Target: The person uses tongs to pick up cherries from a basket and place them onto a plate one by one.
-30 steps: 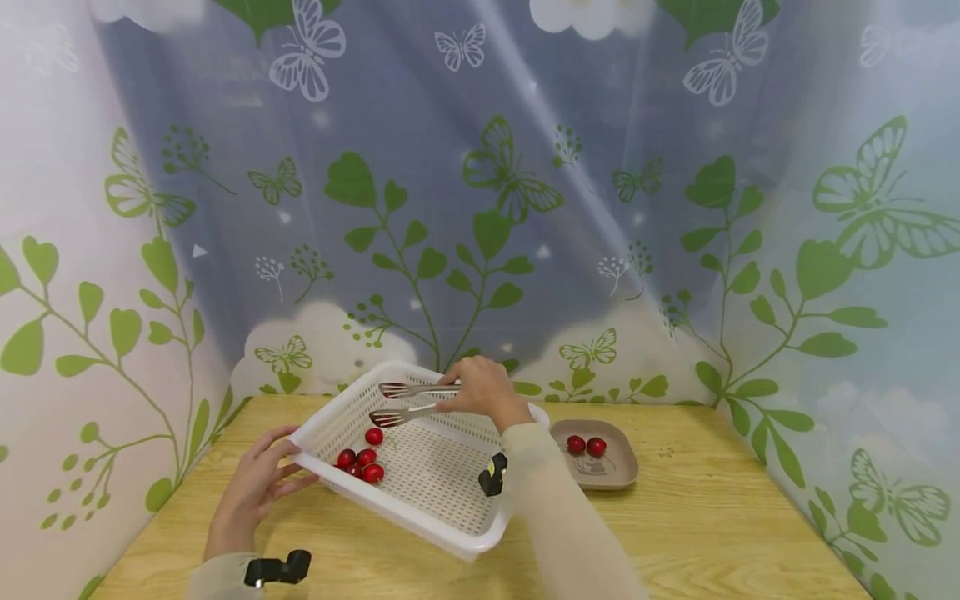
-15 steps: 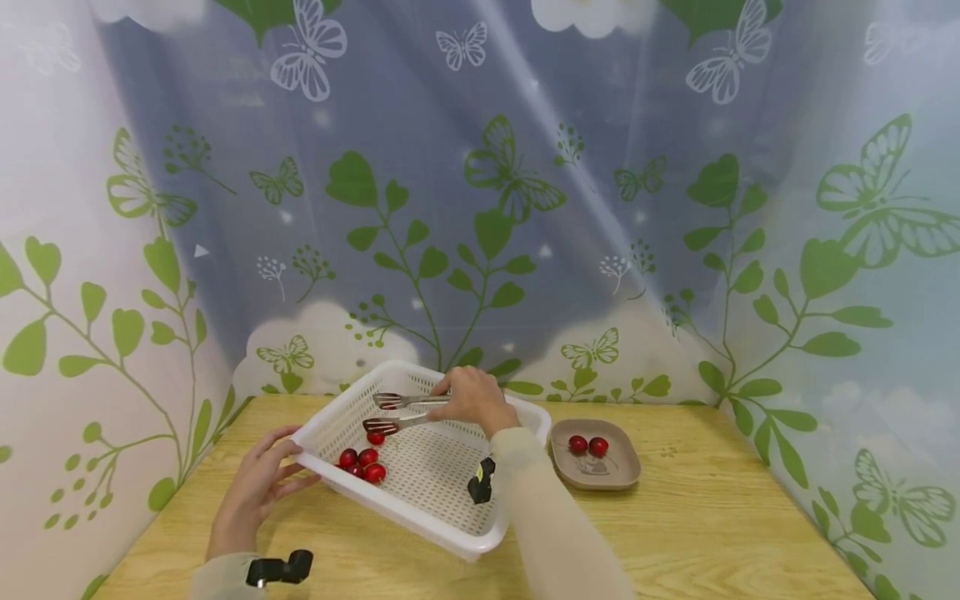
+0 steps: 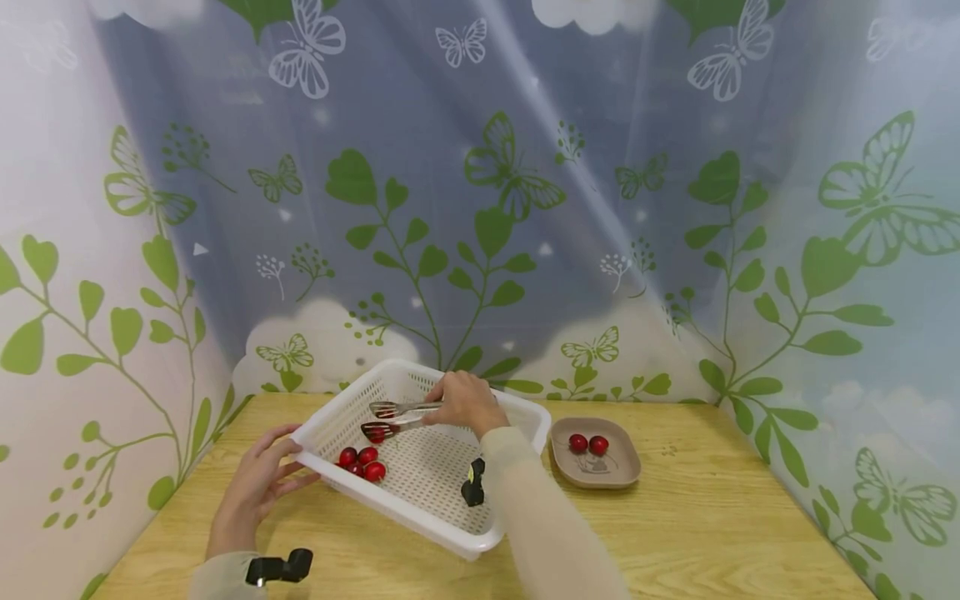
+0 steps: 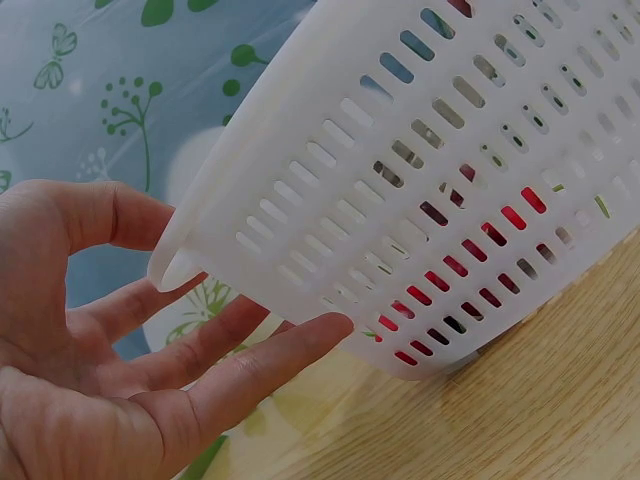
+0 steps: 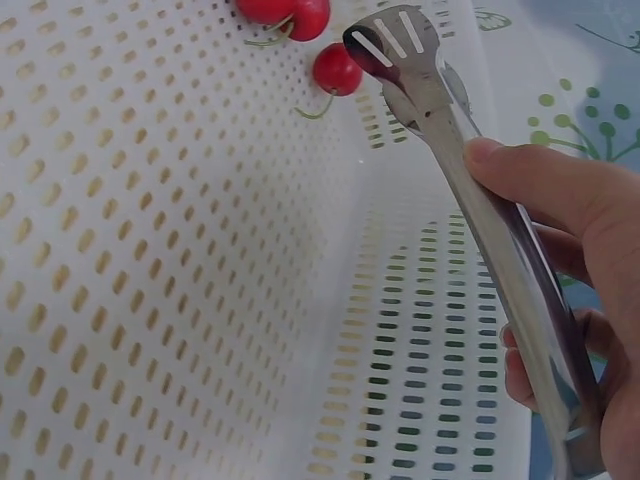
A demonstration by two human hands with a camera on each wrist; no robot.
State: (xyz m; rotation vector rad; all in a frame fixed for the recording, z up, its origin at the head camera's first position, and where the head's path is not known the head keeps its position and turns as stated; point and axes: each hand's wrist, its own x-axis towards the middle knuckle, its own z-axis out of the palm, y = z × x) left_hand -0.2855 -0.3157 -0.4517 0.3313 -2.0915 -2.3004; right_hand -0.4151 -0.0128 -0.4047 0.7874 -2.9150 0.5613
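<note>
A white slotted plastic basket (image 3: pixel 405 512) stands at an angle on the table. My left hand (image 3: pixel 251 492) grips its left corner; in the left wrist view the thumb (image 4: pixel 290 355) presses the outer wall and a finger hooks over the rim. Metal tongs (image 5: pixel 500 260) are held in my right hand (image 3: pixel 468 404), over the basket's far side. Their slotted ends are spread apart, the nearer one overlapping a single red cherry (image 3: pixel 378 437) in the head view. Several more cherries (image 3: pixel 375 472), some with green stems, lie together in the basket's left corner.
A brown square dish (image 3: pixel 628 479) holding two cherries (image 3: pixel 597 445) stands right of the basket on the wooden table (image 3: pixel 697 533). A curtain (image 3: pixel 600 350) with butterflies and leaves hangs right behind the table and along both sides.
My right hand has brought the tongs lower and slightly left, towards the single cherry in the basket. The left hand keeps its grip on the corner, and the basket stays put.
</note>
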